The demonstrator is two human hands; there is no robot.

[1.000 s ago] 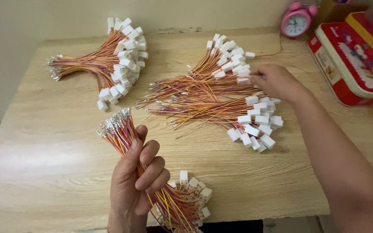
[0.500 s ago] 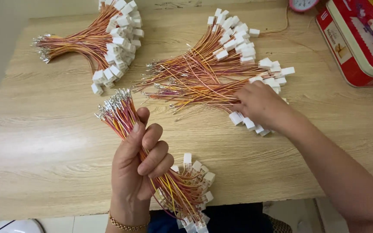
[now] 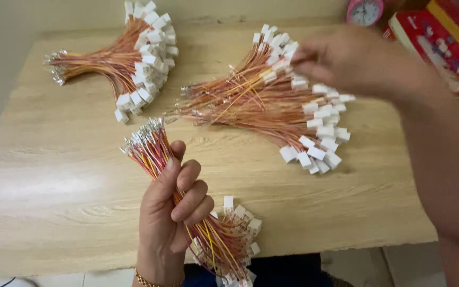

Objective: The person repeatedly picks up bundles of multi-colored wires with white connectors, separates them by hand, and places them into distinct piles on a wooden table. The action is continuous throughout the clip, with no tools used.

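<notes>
1. Hands: left hand [image 3: 173, 212] at lower centre of the frame, fingers curled tight around a held wire bundle [image 3: 187, 207]. Right hand [image 3: 346, 58] at upper right, blurred, fingertips pinched on a connector at the top of the loose wire pile [image 3: 272, 106].
2. Held bundle: long axis diagonal; bare metal ends point to upper left, white connectors hang off the tabletop [image 3: 54, 186] edge at lower right.
3. Loose pile: centre of frame, wires fan leftward, connectors to the right.
4. Second pile [image 3: 118, 61]: upper left, untouched.
5. Risk, as judged: pulling one lead may drag tangled neighbours along; a slack grip could let strands slide from the fist.
6. Red tin [image 3: 442, 42] and pink clock [image 3: 365, 10] at the upper right edge.
</notes>
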